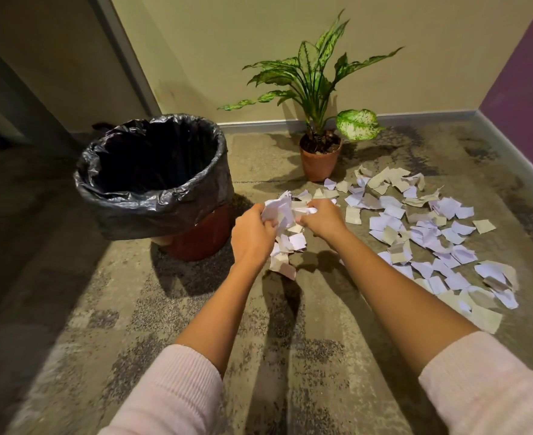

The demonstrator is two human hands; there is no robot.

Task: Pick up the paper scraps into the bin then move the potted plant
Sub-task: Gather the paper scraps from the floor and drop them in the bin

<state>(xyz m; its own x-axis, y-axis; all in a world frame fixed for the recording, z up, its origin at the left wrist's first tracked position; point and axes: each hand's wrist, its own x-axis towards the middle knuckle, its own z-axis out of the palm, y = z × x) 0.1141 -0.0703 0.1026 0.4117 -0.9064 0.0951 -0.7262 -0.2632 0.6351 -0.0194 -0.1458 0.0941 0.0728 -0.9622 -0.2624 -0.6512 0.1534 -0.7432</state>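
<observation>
My left hand and my right hand are closed together around a bunch of white paper scraps, held just above the carpet. A few scraps dangle below the bunch. Several more paper scraps lie spread over the carpet to the right. The bin, brown with a black plastic liner, stands to the left of my hands, its mouth open and dark. The potted plant in a brown pot stands behind the scraps by the wall.
A beige wall with a grey skirting board runs along the back. A purple wall closes the right side. A dark doorway area lies at the far left. The floor is patterned carpet.
</observation>
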